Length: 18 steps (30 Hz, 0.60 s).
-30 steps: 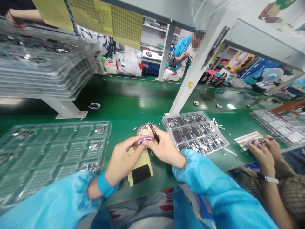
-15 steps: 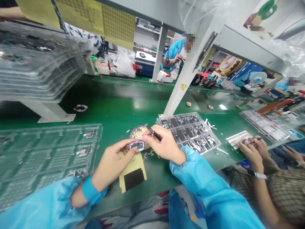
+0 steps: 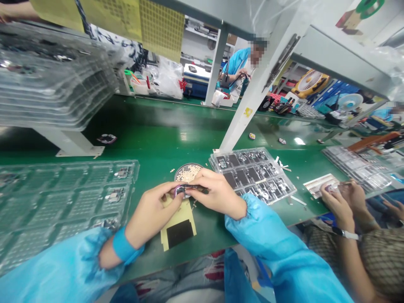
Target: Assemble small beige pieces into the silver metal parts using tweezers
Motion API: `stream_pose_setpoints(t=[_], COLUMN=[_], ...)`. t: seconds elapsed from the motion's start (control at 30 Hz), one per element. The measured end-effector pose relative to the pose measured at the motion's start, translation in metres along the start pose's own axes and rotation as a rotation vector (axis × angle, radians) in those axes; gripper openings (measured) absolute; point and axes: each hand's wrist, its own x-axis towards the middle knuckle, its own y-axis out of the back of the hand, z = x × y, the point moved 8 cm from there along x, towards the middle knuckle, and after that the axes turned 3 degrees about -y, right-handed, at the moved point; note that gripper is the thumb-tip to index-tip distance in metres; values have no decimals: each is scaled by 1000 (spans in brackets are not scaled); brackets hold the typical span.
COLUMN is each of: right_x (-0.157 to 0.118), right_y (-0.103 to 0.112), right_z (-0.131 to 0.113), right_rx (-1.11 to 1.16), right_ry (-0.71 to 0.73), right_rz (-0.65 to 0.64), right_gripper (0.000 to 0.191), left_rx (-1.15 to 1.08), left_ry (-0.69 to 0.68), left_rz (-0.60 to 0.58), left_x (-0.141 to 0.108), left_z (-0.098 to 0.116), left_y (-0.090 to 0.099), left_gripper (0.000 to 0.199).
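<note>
My left hand (image 3: pixel 154 212) pinches a small rounded device housing (image 3: pixel 178 190) with a purplish rim, thumb across its front. My right hand (image 3: pixel 219 194) grips slim black tweezers (image 3: pixel 195 187), lying nearly level with their tip against the housing. The fingers partly hide the contact point. Just behind both hands sits a round dish (image 3: pixel 188 168) heaped with tiny tan pieces. Below them on the green bench lies a yellow backing sheet (image 3: pixel 176 213) bearing a black rectangle. A few tan pieces are scattered near the dish.
To the right lies a clear tray (image 3: pixel 257 174) full of electronic parts. A large compartment tray (image 3: pixel 67 198) covers the left side, below a tall tray stack (image 3: pixel 50 92). A slanted white post (image 3: pixel 244 109) rises behind. At far right, a co-worker's hands (image 3: pixel 339 202) hold a small piece.
My right hand has brought the tweezers down from a raised tilt to nearly level, onto the housing. The housing has tipped in my left hand. The view has shifted slightly.
</note>
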Motion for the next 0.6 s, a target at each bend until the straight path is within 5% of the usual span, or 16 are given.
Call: stream_pose_setpoints(t=[0.37,0.6], right_x=[4,13], right_y=[-1,23], right_z=[0,13], right_rx=[25,4], right_ry=[-59,-124], right_rz=[-100,49], right_gripper=[6,9], left_rx=[22,-167], left_ry=[0,211], left_rz=[-61,-103], left_x=[0,3], left_z=[2,-11], left_y=[-2,-7], left_gripper=[29,41])
